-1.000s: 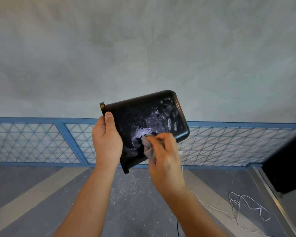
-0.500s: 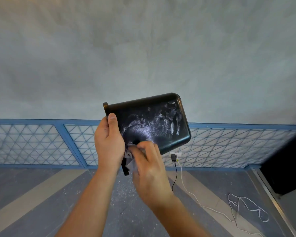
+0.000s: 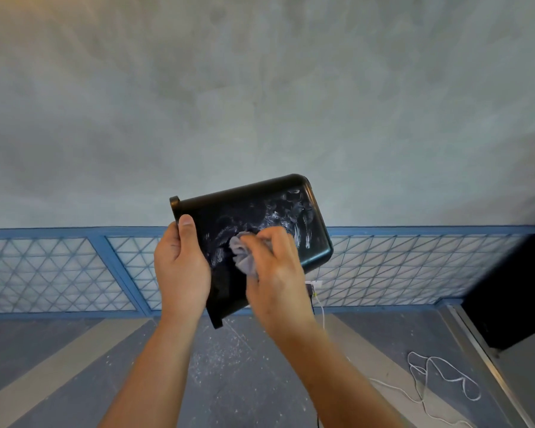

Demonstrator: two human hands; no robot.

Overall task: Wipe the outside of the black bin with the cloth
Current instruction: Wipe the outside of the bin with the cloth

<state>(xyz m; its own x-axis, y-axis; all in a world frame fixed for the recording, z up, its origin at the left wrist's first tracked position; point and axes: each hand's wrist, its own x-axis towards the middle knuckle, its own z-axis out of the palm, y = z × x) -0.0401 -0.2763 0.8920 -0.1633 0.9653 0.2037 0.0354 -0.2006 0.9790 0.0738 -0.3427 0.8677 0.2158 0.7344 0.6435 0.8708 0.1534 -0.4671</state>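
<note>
Black bin [image 3: 260, 208]: left hand [image 3: 181, 267] grips its nine-o'clock rim, thumb outside; right hand [image 3: 275, 273] pinches the bunched cloth [image 3: 243, 254] against its streaked side.

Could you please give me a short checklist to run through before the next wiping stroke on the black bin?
1. Left hand grips the black bin at its rim: ok.
2. Right hand holds the cloth bunched in its fingers: ok.
3. Cloth in contact with the bin's side: ok.
4. This side wiped clean: not ok, white smears show toward the closed end.
5. Bin's other sides clean: cannot tell, they are hidden.
</note>
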